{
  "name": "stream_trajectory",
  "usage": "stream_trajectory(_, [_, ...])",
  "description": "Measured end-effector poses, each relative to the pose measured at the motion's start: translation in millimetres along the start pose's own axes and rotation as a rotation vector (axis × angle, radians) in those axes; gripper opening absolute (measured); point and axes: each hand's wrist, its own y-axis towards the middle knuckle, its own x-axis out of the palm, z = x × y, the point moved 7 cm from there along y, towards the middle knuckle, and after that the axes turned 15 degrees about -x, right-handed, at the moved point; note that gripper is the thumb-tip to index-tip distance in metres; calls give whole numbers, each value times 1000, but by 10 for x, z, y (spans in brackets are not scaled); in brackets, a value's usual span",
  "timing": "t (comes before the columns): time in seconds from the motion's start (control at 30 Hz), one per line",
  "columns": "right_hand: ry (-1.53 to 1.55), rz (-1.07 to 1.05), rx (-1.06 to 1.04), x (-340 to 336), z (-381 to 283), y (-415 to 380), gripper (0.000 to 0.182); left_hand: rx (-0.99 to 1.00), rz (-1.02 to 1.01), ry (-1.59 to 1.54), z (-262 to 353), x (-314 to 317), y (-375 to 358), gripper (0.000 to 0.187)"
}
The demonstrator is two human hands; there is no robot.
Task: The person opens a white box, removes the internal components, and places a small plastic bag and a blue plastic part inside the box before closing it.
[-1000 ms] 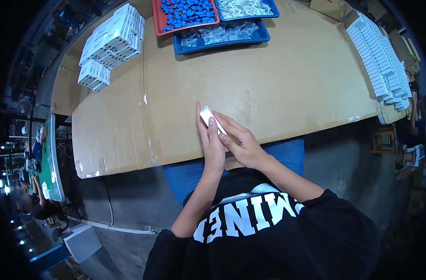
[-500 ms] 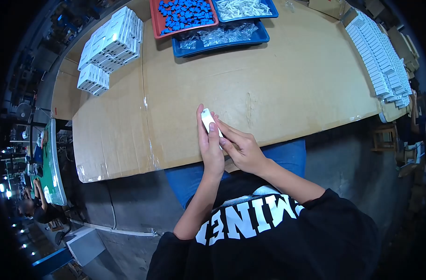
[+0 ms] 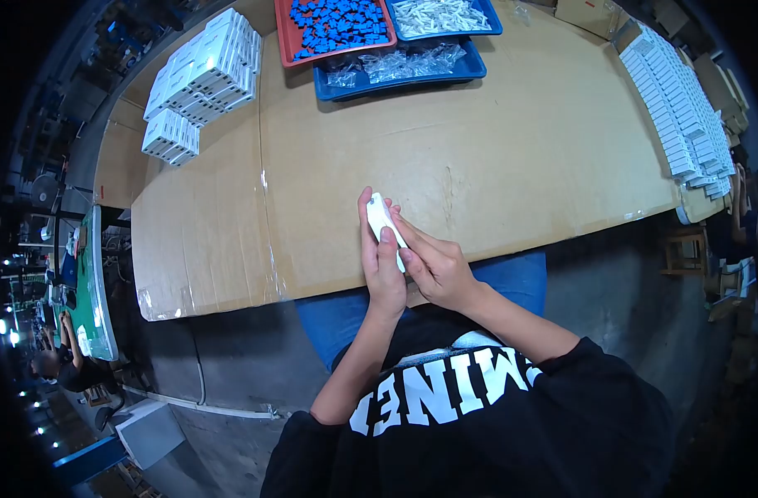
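A slim white object (image 3: 380,214) is held between both hands above the table's near edge, its far end tilted up and to the left. My left hand (image 3: 381,261) is wrapped round it from the left, thumb lying along its upper face. From the right, my right hand (image 3: 437,266) grips its lower part, with the thumb near the bottom end and the fingers partly hidden behind it.
Cardboard covers the table (image 3: 354,158). At the back stand a red tray (image 3: 289,37) of blue parts, a blue tray (image 3: 497,25) of white parts and a blue tray (image 3: 333,93) of clear bags. White boxes (image 3: 209,66) are stacked left, more white boxes (image 3: 673,108) right. People sit at both sides.
Both hands and the white object have shifted slightly right in the view, and more of the object's lower part shows. The trays and left stack also appear slightly further right.
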Motion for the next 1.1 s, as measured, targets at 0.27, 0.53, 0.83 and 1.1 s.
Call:
stream_trajectory(0.27, [71,3,37,18,11,23,44,-9,22,-41,-30,-61,20,72])
stream_trajectory(0.53, [893,175,904,52,342,-114,55,138,-12,342,139,37,-4,99])
stream_trajectory(0.83, [864,387,746,189,173,-123,60,330,174,614,271,44,-84,119])
stream_trajectory(1.1, [893,345,720,145,20,1,62,357,102,575,417,37,-129,115])
